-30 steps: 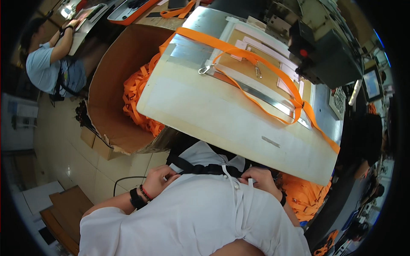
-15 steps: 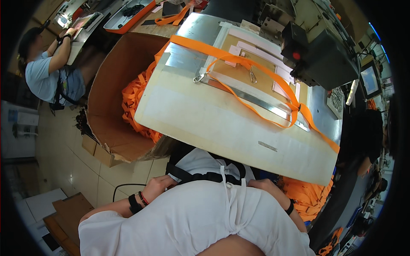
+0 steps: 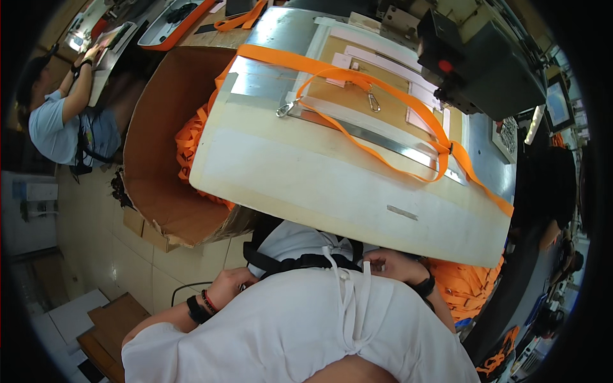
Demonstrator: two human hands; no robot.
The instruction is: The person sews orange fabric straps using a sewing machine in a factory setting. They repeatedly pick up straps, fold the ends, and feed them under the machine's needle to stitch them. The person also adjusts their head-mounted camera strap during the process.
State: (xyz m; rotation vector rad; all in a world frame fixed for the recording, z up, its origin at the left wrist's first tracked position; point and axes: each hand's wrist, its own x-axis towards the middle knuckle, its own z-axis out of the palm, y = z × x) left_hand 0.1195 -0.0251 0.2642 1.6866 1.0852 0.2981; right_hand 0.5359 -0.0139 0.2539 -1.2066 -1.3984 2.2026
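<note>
Clock directions are taken from the middle of the view, with twelve at the top edge.

Hands: the left hand (image 3: 233, 284), at seven o'clock, is part-curled at the waist, fingertips drawn in; whether it grips anything cannot be told. The right hand (image 3: 393, 263), at four, has bent fingers beside a white drawstring (image 3: 366, 284); its hold likewise cannot be determined. Between them, at six, a black strap (image 3: 303, 262) lies across the white clothing (image 3: 274, 325).

Surroundings: a large cardboard box (image 3: 150, 140), between nine and ten, contains heaped orange webbing (image 3: 190, 137); the worktop (image 3: 255, 159) overhangs part of its mouth. A dark machine head (image 3: 495, 70), at two, stands over the worktop's far right portion. A second orange heap (image 3: 465, 287), at four, sits below the right corner.

Surface: pale near section, bare metal behind, with a framed tan panel (image 3: 335, 51) toward twelve. An orange strap (image 3: 345, 73) crosses it from eleven to three, gathered near its right end. Two metal clips, one (image 3: 285, 110) at eleven, one (image 3: 373, 102) at one, lie along it.

Room: light tiled floor (image 3: 137, 271) at eight; flat brown cardboard (image 3: 121, 322) beyond. A seated co-worker (image 3: 54, 127), past nine, works at another bench. An orange-rimmed tray (image 3: 175, 22) lies at eleven; a lit screen (image 3: 559, 105) stands past two.
</note>
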